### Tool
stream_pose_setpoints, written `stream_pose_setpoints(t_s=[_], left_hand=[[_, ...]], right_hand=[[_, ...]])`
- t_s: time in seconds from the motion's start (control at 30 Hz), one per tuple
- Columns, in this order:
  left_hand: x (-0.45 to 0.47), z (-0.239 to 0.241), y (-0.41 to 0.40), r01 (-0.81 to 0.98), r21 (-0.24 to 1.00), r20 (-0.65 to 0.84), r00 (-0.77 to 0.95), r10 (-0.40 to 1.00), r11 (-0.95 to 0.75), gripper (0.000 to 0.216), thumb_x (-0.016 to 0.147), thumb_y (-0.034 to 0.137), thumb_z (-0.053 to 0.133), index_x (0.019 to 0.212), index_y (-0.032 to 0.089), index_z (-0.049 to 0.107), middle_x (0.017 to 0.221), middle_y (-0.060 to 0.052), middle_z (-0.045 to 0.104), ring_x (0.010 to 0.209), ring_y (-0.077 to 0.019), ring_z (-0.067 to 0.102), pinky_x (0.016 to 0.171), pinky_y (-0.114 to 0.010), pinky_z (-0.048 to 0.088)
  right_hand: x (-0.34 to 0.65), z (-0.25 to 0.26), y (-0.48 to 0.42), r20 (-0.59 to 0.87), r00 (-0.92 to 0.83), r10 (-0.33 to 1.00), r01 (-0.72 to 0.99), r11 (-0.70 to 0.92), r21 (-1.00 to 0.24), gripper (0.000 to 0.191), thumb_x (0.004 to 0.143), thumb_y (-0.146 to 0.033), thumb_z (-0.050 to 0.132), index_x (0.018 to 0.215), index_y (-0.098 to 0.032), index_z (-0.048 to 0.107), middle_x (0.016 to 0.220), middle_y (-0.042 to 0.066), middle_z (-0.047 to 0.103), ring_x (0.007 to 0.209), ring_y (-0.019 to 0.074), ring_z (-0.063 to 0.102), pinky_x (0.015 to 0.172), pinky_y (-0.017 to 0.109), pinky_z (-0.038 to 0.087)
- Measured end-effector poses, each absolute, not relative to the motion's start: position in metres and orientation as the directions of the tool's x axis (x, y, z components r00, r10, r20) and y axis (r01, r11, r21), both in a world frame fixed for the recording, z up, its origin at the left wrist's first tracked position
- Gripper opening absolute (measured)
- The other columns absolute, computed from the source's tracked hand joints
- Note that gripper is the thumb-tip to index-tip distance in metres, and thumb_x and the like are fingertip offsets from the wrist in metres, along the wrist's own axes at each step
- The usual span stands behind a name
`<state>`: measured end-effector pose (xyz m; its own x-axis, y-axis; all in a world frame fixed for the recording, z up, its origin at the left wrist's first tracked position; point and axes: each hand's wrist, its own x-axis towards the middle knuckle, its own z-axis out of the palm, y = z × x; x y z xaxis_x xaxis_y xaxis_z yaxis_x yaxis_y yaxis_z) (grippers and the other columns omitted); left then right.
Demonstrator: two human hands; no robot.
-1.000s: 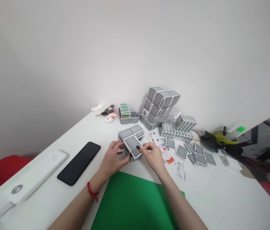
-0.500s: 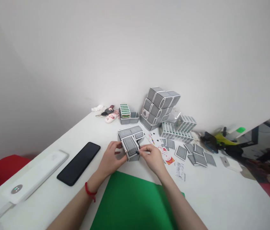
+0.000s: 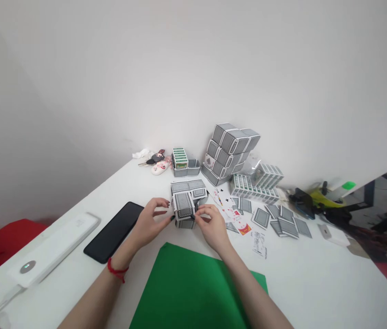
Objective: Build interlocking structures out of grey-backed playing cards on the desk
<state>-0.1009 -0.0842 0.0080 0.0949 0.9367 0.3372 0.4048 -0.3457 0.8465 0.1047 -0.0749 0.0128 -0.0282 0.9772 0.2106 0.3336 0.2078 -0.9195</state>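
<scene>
On the white table in front of me stands a small block of folded playing cards, grey-patterned backs outward, with one part raised at the near side. My left hand is at its left, thumb and fingers spread, apart from it or barely touching. At the block's right near corner, the thumb and forefinger of my right hand are pinched together on its edge. The fingertips hide the exact spot. Loose face-up playing cards lie just right of the block.
Behind stands a tall card-block stack, with green-striped card boxes to its right. A grey card tray holds another box. Face-down cards lie at right. A black phone, white power bank and green sheet surround my arms.
My left hand has drawn back leftward from the block, its fingers opening. My right hand has shifted slightly left and stays at the corner. The block's raised part has turned a little.
</scene>
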Motion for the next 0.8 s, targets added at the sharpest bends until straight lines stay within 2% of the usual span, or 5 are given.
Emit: stream_pose_setpoints(t_s=[0.07, 0.17, 0.4, 0.6, 0.8], left_hand=[[-0.102, 0.013, -0.087, 0.452, 0.779, 0.418, 0.142, 0.897, -0.434, 0.006, 0.078, 0.02, 0.053, 0.083, 0.019, 0.054, 0.103, -0.007, 0.055, 0.1, -0.0191, 0.055, 0.083, -0.036, 0.051], [-0.102, 0.016, -0.089, 0.524, 0.674, 0.506, 0.186, 0.842, -0.52, 0.008, 0.077, 0.017, 0.051, 0.079, 0.019, 0.059, 0.096, -0.007, 0.057, 0.094, -0.0187, 0.057, 0.084, -0.035, 0.049], [-0.094, 0.009, -0.094, 0.556, 0.577, 0.566, 0.256, 0.784, -0.598, 0.007, 0.077, 0.018, 0.055, 0.08, 0.019, 0.062, 0.082, -0.005, 0.059, 0.076, -0.0142, 0.057, 0.069, -0.026, 0.049], [-0.092, 0.003, -0.091, 0.563, 0.653, 0.53, 0.139, 0.837, -0.507, 0.005, 0.08, 0.022, 0.053, 0.082, 0.018, 0.057, 0.076, -0.002, 0.06, 0.067, -0.0113, 0.057, 0.063, -0.024, 0.05], [-0.091, -0.006, -0.084, 0.533, 0.693, 0.545, 0.053, 0.837, -0.486, 0.023, 0.083, 0.023, 0.051, 0.106, 0.021, 0.052, 0.095, -0.005, 0.058, 0.075, -0.0122, 0.06, 0.066, -0.028, 0.055]], right_hand=[[0.105, 0.014, -0.075, 0.202, -0.051, 0.978, 0.34, 0.208, -0.917, 0.009, 0.072, -0.025, 0.055, 0.067, -0.021, 0.06, 0.097, 0.009, 0.057, 0.093, 0.0208, 0.056, 0.066, 0.03, 0.054], [0.106, 0.016, -0.076, 0.219, -0.067, 0.973, 0.37, 0.228, -0.901, 0.009, 0.074, -0.025, 0.053, 0.067, -0.021, 0.058, 0.097, 0.009, 0.058, 0.092, 0.021, 0.056, 0.064, 0.03, 0.054], [0.105, 0.014, -0.078, 0.274, -0.096, 0.957, 0.429, 0.288, -0.856, 0.008, 0.076, -0.02, 0.047, 0.071, -0.021, 0.052, 0.096, 0.008, 0.057, 0.092, 0.0204, 0.055, 0.07, 0.031, 0.052], [0.105, 0.012, -0.077, 0.296, -0.09, 0.951, 0.477, 0.303, -0.825, 0.008, 0.076, -0.018, 0.044, 0.071, -0.021, 0.05, 0.093, 0.008, 0.058, 0.091, 0.0214, 0.054, 0.072, 0.034, 0.049], [0.105, 0.013, -0.079, 0.316, -0.088, 0.945, 0.499, 0.317, -0.807, 0.011, 0.074, -0.013, 0.042, 0.07, -0.022, 0.048, 0.09, 0.007, 0.057, 0.088, 0.0213, 0.053, 0.073, 0.035, 0.048]])
